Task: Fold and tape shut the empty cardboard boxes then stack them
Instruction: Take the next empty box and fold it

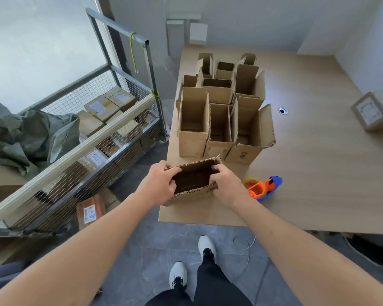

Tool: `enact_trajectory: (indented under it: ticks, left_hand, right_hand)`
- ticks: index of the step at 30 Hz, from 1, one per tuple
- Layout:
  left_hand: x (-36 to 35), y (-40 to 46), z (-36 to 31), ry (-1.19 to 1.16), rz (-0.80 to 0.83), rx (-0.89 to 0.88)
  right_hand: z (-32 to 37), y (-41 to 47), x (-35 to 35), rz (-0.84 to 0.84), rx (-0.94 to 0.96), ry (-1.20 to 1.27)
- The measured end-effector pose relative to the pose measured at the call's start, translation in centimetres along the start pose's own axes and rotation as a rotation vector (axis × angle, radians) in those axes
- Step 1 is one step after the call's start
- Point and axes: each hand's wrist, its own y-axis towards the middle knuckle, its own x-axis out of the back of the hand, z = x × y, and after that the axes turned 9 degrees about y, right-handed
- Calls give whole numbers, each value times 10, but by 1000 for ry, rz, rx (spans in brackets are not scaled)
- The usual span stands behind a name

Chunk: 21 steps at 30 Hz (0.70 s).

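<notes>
At the near left corner of the table (318, 173), an open cardboard box (194, 191) is held at both ends. Left hand (158, 184) grips its left end; right hand (224, 184) grips its right end, fingers curled over the rim. Tape dispenser (263, 187) lies just beside the right hand. Open boxes (221, 111) stand clustered behind.

wire cage cart (128, 120) w/ taped parcels, L of tabletop (318, 173) | grey-green sack (27, 133) on cart | wrapped parcel (373, 110) far R on tabletop
</notes>
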Motion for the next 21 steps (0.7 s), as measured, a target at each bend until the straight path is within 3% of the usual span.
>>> enact_trajectory:
  ticks: [5, 14, 21]
  left_hand:
    - [20, 12, -38, 12, -157, -48]
    - [43, 50, -144, 138, -249, -73]
    - [26, 78, -255, 96, -301, -32]
  right_hand:
    - [-19, -22, 28, -113, 22, 83]
    - [-101, -60, 100, -218, 60, 215]
    - [-194, -86, 163, -249, 121, 248]
